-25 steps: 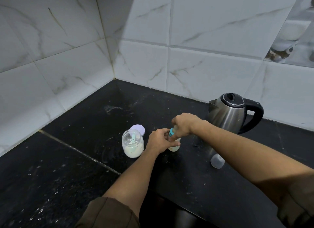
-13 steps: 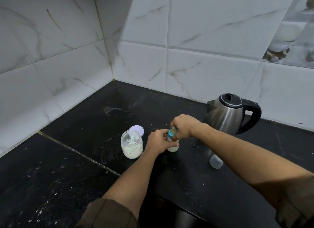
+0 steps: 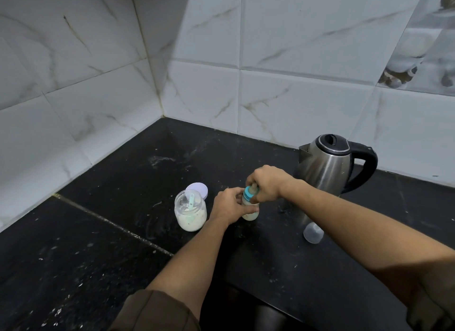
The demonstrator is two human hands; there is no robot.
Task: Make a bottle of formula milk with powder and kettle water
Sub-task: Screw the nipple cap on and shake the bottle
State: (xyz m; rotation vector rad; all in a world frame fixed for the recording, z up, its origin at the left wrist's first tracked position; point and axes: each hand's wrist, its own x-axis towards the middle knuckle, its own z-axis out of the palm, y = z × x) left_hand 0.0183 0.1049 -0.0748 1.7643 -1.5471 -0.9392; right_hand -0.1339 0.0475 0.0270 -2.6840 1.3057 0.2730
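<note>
Black stone countertop [image 3: 103,244] is carrying everything here. The baby bottle [image 3: 250,216] is standing on it near the middle, between the open powder jar [image 3: 190,216] on its left and the steel kettle [image 3: 325,168] further right and back.

The left hand [image 3: 230,205] is reaching in from the near side on an outstretched forearm, and its fingers are curling round the bottle's pale body. The right hand [image 3: 267,183] is coming across from the right with the wrist bending down. Its fingers are bunching round the bottle's top just above the teal collar [image 3: 248,195], mostly covering what sits there.

The bottle is standing upright, its long axis vertical and its top pointing up into the right hand, with milky liquid showing in its lower part.

A pale green scoop [image 3: 191,203] is leaning inside the jar, and a lilac lid [image 3: 199,188] is lying flat just behind it. A clear cap [image 3: 313,233] is resting on the counter near the kettle, apart from the bottle on its right.
</note>
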